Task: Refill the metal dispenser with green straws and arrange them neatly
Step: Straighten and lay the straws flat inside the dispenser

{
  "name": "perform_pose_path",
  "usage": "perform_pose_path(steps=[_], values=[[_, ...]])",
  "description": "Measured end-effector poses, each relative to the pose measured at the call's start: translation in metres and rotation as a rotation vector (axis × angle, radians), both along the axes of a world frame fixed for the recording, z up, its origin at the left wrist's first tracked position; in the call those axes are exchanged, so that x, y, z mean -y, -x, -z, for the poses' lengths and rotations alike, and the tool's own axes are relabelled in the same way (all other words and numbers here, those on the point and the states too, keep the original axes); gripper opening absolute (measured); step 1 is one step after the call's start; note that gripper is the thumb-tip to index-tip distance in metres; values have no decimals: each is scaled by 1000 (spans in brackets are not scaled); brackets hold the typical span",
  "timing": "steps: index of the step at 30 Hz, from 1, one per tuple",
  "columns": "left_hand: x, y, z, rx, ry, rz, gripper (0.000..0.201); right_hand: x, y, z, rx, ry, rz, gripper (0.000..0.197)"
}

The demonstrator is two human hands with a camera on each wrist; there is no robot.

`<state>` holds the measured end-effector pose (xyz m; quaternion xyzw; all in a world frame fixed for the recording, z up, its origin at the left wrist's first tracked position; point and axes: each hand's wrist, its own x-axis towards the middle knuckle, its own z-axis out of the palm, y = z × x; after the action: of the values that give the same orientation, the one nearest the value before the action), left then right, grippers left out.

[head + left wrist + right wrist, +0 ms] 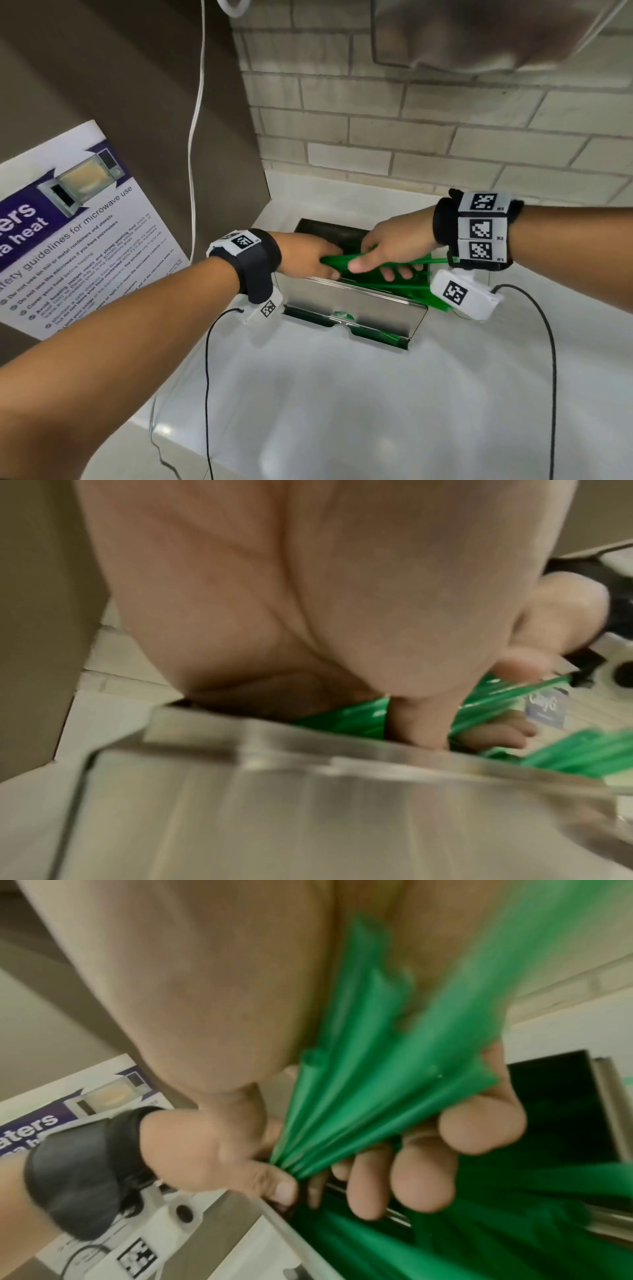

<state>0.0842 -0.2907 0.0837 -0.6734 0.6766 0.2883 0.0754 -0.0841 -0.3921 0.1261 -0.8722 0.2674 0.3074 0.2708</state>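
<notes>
A white counter (pixel 342 394) runs up to a pale brick wall (pixel 445 144), with a white cord (pixel 197 113) hanging at the left. The poster (pixel 78 236) beside it reads "guidelines for microwave use". Sunk into the counter sits the metal dispenser (pixel 356 305), shiny steel, open on top. Over it fan the green straws (pixel 394 284), glossy and splayed; the right hand (pixel 394 246) is curled around the bundle, the left hand (pixel 308 253) pinches its near ends.
</notes>
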Motion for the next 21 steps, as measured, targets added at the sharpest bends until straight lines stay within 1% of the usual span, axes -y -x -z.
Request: perform_pose_path(steps=[1,2,3,4,6,7,8,9,10,12,14,18,21], values=[[-2,0,2,-2,-15,4,37,2,0,0,26,-18,70,54],[-3,0,3,-7,-25,8,41,5,0,-1,69,-37,155,58],[-4,0,2,-10,-36,10,44,9,-1,-1,106,-4,207,56],[-4,0,1,-20,-48,10,46,13,-2,0,138,64,216,51],[-3,-1,0,-64,-90,-8,55,19,-4,4,104,208,160,39],[-4,0,-1,-85,-118,-23,61,19,-5,6,48,216,143,33],[-4,2,0,-109,-144,-35,63,19,-5,9,-2,166,141,26],[-5,3,2,-136,-159,-33,60,18,-5,11,-37,106,145,21],[-6,4,5,-164,-160,-22,56,17,-5,13,-57,75,131,20],[-8,6,9,-203,-134,-3,46,13,-5,15,-96,125,48,26],[-9,5,8,-224,-92,-6,40,10,-7,18,-128,226,-24,31],[-9,-3,-2,-176,-72,6,39,7,-9,22,-135,365,-126,33],[-8,-7,-4,-159,-71,18,40,12,-10,27,-176,356,-144,19]])
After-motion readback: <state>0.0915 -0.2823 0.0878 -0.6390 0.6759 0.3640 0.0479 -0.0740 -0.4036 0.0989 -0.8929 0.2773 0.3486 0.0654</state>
